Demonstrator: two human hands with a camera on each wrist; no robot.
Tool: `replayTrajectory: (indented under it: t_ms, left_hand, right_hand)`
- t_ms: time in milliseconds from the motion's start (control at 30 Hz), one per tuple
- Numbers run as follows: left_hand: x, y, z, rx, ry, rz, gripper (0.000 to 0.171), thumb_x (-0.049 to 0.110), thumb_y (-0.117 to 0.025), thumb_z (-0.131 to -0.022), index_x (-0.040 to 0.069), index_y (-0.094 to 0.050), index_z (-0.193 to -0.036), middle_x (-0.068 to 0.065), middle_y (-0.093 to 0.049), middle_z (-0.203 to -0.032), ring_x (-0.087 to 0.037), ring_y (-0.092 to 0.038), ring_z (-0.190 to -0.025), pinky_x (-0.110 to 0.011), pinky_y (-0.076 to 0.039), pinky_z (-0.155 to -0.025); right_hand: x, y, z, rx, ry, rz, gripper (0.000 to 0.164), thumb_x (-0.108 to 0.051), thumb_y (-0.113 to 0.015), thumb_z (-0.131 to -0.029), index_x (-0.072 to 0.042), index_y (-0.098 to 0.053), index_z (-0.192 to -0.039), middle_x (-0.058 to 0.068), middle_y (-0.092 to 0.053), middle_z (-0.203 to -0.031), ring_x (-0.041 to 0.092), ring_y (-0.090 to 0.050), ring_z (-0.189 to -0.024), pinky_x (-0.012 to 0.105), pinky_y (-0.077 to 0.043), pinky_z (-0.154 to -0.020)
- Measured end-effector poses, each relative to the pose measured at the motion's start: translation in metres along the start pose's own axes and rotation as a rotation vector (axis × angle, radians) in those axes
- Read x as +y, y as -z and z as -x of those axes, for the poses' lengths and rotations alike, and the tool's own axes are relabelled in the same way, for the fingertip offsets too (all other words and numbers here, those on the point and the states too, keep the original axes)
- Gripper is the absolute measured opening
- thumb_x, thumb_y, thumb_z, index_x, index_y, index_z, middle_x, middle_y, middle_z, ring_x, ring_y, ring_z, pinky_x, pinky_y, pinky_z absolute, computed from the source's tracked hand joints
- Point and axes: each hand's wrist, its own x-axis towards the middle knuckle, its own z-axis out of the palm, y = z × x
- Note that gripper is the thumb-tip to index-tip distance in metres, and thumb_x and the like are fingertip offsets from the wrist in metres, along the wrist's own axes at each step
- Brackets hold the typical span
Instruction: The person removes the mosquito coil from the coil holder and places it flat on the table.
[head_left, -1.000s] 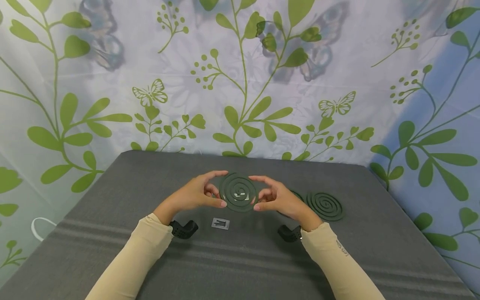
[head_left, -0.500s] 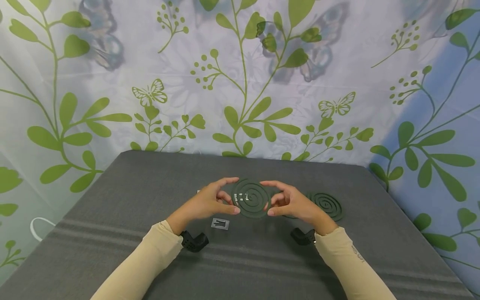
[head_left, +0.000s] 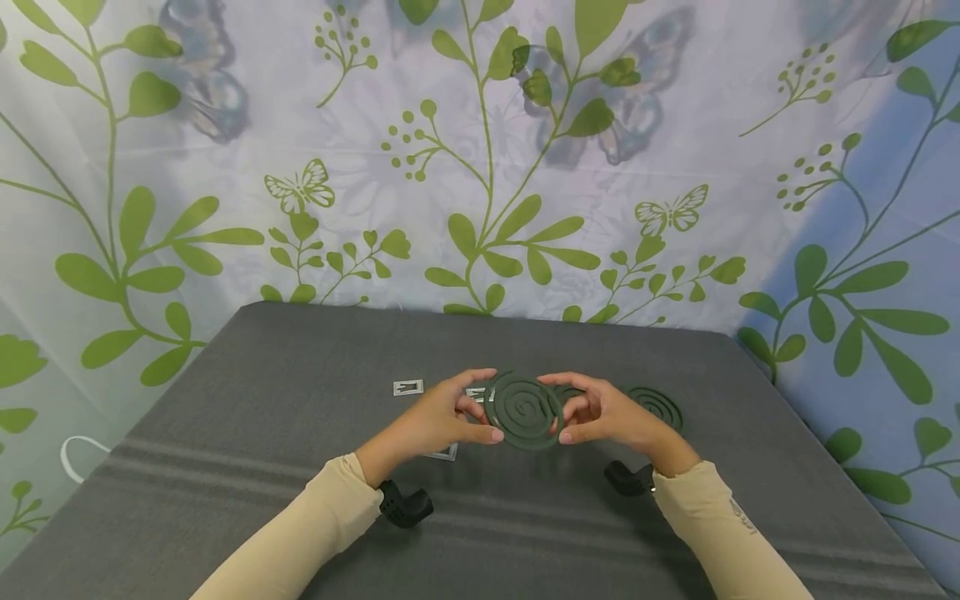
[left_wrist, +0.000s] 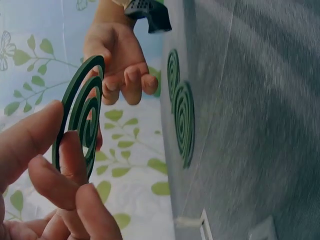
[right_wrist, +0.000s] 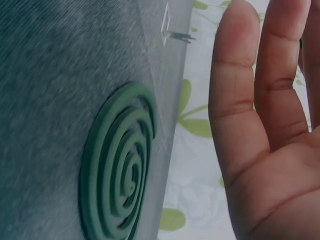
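Observation:
A dark green mosquito coil (head_left: 523,410) is held up above the table, its spiral face toward the head camera. My left hand (head_left: 442,417) grips its left edge, index finger at the top and thumb lower down. At the opposite edge my right hand (head_left: 611,417) holds it the same way between index finger and thumb. In the left wrist view the raised coil (left_wrist: 82,120) appears nearly edge-on between both hands. Two more coils lie on the table: one at the right (head_left: 655,408), the other (head_left: 567,392) partly hidden behind my right hand.
Small metal coil stands lie on the grey table (head_left: 300,350): one at the back (head_left: 408,387), one behind the left fingers (head_left: 476,393), one partly covered by the left wrist (head_left: 446,452). A leaf-patterned curtain (head_left: 480,167) borders the table's far edge.
Both hands have moved right and slightly down, carrying the coil between them. The back stand has come into view, while the nearer one is now partly covered by the left wrist.

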Motion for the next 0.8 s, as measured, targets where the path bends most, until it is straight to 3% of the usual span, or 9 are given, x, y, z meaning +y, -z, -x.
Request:
replayTrajectory:
  t_ms: [267,400,633,800]
  left_hand:
    - [-0.003,-0.010,-0.004,-0.041,0.004,0.074,0.085,0.002,-0.082,-0.096,0.003,-0.036,-0.167,-0.002,-0.075,-0.092,-0.012,-0.043,-0.058,-0.027,-0.040,-0.060]
    - [-0.005,-0.015,-0.006,-0.065,0.004,0.070,0.085,0.002,-0.082,-0.096,0.004,-0.036,-0.168,-0.002,-0.075,-0.092,-0.011,-0.043,-0.056,-0.029,-0.044,-0.063]
    - [-0.007,-0.023,-0.008,-0.093,0.005,0.047,0.086,0.003,-0.083,-0.096,0.003,-0.036,-0.168,-0.004,-0.077,-0.093,-0.015,-0.054,-0.061,-0.037,-0.054,-0.073]
    - [-0.006,-0.030,-0.011,-0.102,0.021,0.038,0.085,0.003,-0.082,-0.096,0.004,-0.036,-0.168,-0.004,-0.077,-0.094,-0.015,-0.057,-0.062,-0.034,-0.056,-0.073]
  right_hand:
    - [0.005,0.009,0.013,-0.028,0.007,-0.030,0.076,0.003,-0.078,-0.096,0.017,-0.033,-0.156,-0.003,-0.078,-0.097,0.016,-0.076,-0.095,0.033,-0.062,-0.083]
    - [0.008,0.012,0.019,-0.038,0.002,-0.052,0.071,0.005,-0.076,-0.097,0.016,-0.036,-0.155,-0.003,-0.077,-0.098,0.016,-0.076,-0.096,0.033,-0.062,-0.083]
    - [0.011,0.016,0.029,-0.051,0.000,-0.064,0.066,0.006,-0.076,-0.097,0.014,-0.041,-0.152,-0.002,-0.076,-0.097,0.013,-0.074,-0.088,0.031,-0.061,-0.077]
    - [0.012,0.019,0.036,-0.059,-0.009,-0.058,0.068,0.006,-0.075,-0.098,0.015,-0.038,-0.154,-0.003,-0.075,-0.096,0.010,-0.072,-0.083,0.030,-0.059,-0.074]
